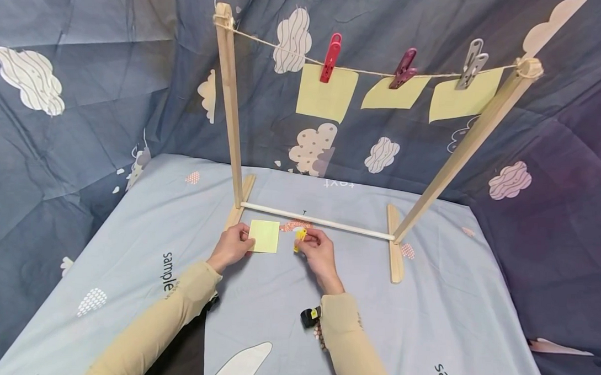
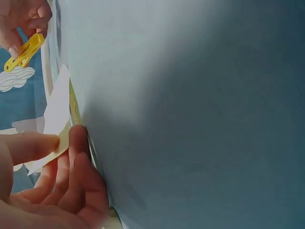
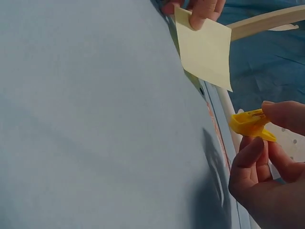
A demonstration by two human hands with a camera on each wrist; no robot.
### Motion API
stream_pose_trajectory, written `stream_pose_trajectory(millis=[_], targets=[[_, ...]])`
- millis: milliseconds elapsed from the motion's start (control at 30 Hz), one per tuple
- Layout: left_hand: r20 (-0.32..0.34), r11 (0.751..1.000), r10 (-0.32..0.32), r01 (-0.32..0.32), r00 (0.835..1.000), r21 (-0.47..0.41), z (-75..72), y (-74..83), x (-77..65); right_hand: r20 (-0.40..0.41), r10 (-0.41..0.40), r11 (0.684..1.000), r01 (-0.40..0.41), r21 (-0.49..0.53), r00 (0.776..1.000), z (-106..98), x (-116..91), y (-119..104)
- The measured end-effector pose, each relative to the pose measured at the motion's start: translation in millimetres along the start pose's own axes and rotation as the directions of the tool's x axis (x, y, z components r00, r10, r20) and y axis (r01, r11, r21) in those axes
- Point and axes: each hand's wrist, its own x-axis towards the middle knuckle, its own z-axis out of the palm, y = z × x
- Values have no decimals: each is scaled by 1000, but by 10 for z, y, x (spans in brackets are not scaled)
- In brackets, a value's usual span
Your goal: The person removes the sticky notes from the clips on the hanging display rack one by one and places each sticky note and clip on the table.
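A pale yellow paper square, like a sticky note (image 1: 264, 236), is pinched at its left edge between the thumb and fingers of my left hand (image 1: 235, 243). In the right wrist view the note (image 3: 206, 50) stands tilted off the cloth, with more yellow paper (image 3: 193, 82) showing beneath it. To its right, my right hand (image 1: 320, 253) pinches a yellow plastic clothespin (image 1: 299, 240) between thumb and fingers. The right wrist view shows that clothespin (image 3: 250, 125) held above the cloth, apart from the note. A small red bit (image 1: 249, 253) peeks out by the left fingers.
Beyond the hands stands a wooden frame (image 1: 230, 108) with a white crossbar (image 1: 319, 221) low down. A string (image 1: 266, 43) spans its posts, bearing yellow notes (image 1: 326, 94) under a red clothespin (image 1: 331, 57), a maroon one (image 1: 404, 68) and a grey one (image 1: 472, 65).
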Motion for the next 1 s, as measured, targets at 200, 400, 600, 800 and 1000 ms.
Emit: stream_pose_trajectory(millis=[200, 400, 600, 800, 1000], targets=[[-28, 989, 39, -34, 999, 145, -4, -8, 4, -5, -11, 999, 11, -51, 1000, 25, 33, 27], [-22, 978, 39, -33, 999, 207, -9, -19, 4, 10, 1, 996, -1, -85, 1000, 45, 54, 47], [-33, 972, 63, -54, 997, 227, -14, -30, 24, 11, -1, 993, 2, -120, 1000, 60, 58, 59], [-17, 963, 52, -46, 998, 264, -24, -12, 19, 0, 11, 977, -11, -213, 1000, 72, 54, 96], [31, 957, 28, -36, 999, 289, -25, 28, 22, -13, -16, 958, 12, -286, 1000, 99, 40, 72]])
